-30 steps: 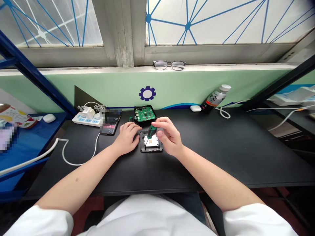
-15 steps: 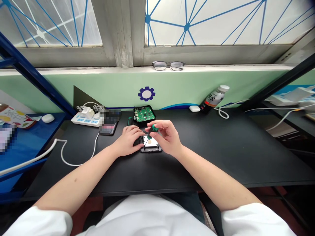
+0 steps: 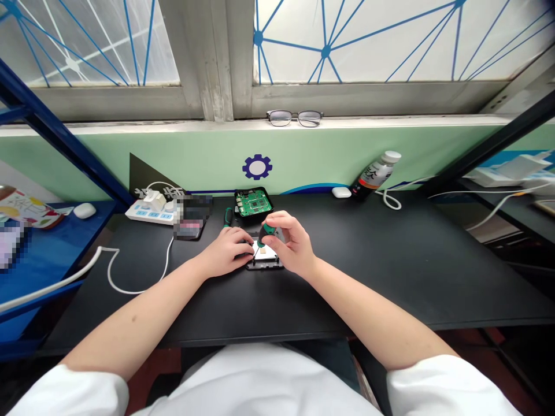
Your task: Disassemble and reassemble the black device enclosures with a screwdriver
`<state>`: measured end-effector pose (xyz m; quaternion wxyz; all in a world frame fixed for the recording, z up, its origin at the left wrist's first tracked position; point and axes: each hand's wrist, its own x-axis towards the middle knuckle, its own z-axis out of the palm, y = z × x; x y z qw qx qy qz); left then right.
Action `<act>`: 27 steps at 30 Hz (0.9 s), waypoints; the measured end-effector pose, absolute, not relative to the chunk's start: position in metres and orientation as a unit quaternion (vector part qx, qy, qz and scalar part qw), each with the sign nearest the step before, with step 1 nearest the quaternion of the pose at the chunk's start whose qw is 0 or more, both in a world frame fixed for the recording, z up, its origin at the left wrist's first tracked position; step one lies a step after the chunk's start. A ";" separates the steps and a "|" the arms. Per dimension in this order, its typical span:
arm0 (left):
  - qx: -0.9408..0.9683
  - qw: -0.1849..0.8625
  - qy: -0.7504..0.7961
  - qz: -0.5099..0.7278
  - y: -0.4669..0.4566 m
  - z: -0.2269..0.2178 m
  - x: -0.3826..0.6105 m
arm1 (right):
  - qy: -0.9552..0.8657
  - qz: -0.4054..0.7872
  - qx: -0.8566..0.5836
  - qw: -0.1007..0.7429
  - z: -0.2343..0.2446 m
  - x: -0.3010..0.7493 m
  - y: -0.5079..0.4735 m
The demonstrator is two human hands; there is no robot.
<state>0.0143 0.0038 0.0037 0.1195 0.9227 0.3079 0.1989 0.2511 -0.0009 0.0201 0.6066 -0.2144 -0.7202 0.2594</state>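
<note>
My right hand (image 3: 293,242) is closed around the green-and-black handle of a screwdriver (image 3: 266,231). Its thin shaft slants down to the left side of a black case half (image 3: 265,266) with a silver plate inside. Against the left edge of that case half, my left hand (image 3: 229,252) grips with bent fingers and thumb, holding it on the desk. The fingers partly hide that edge, and the screwdriver's exact tip is hard to make out. Just behind lies the other black case part with a green circuit board (image 3: 254,203). A second screwdriver (image 3: 228,216) lies beyond my left fingers.
On the left of the black desk (image 3: 368,277) are a white power strip (image 3: 150,212), a phone (image 3: 191,222) and a white cable (image 3: 113,277). At the back right are a white earbud case (image 3: 341,192) and a tilted bottle (image 3: 375,175). Glasses (image 3: 295,118) rest on the sill.
My right hand has shifted slightly left and the screwdriver handle has turned in its fingers. My left fingers have drawn back a little, uncovering more of the second screwdriver.
</note>
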 end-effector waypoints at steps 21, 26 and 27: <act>0.925 0.116 0.288 0.219 0.004 0.003 0.015 | -0.726 0.249 -0.219 0.602 0.012 0.243 0.000; 0.929 0.104 0.276 0.225 0.004 0.001 0.014 | -0.703 0.298 -0.211 0.610 0.007 0.243 -0.003; 0.929 0.101 0.273 0.228 0.005 0.001 0.014 | -0.704 0.309 -0.205 0.605 0.007 0.243 -0.005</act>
